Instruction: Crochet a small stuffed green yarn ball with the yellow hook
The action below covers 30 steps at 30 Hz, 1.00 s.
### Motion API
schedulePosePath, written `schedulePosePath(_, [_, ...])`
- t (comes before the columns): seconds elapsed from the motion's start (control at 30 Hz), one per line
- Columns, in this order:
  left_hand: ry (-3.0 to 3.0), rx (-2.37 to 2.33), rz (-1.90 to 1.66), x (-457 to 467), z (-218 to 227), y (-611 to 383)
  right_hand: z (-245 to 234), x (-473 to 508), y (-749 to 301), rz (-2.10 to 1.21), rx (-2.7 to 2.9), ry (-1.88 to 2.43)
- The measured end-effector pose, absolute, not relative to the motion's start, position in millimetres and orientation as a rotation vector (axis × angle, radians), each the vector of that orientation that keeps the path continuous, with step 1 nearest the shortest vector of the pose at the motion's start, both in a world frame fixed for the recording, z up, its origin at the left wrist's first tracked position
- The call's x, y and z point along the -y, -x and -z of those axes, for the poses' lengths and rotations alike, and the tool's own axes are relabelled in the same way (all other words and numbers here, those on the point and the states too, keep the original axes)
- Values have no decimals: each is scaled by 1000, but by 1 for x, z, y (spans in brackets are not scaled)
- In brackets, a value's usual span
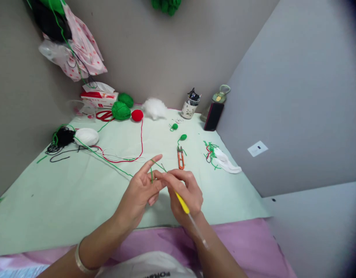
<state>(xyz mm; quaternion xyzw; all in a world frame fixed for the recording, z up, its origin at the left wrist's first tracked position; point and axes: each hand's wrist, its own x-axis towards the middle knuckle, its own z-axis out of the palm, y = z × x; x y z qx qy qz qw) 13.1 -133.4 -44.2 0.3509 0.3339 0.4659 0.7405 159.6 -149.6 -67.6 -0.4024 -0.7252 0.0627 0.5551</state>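
My left hand (pixel 140 189) has its index finger stretched up with green yarn (pixel 115 166) running over it. Its thumb and middle finger pinch the yarn; any small piece of work between them is hidden. In my right hand (pixel 186 193) is a crochet hook with a yellow grip (pixel 183 202) and a clear handle end, held like a pen. The hook's tip points up and left, close to the yarn by the left index finger. My fingertips meet over the table. From the left hand the yarn trails back across the table to the upper left.
Thread snips (pixel 181 159) with orange handles lie just beyond my hands. Farther back are green yarn balls (pixel 121 111), a red ball (pixel 137 115), white stuffing (pixel 154 108), a cup (pixel 190 107) and a phone (pixel 214 116). Black yarn (pixel 63 138) lies left, yarn scraps (pixel 212 151) right.
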Motion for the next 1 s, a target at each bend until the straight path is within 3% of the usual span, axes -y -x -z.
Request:
schedulePosePath(0.37, [-660, -647, -989, 127, 38, -5, 51, 143, -165, -977, 1166, 840])
schedulePosePath(1.0, [-753, -747, -1033, 131, 45, -9, 56, 142, -160, -928, 1196, 931])
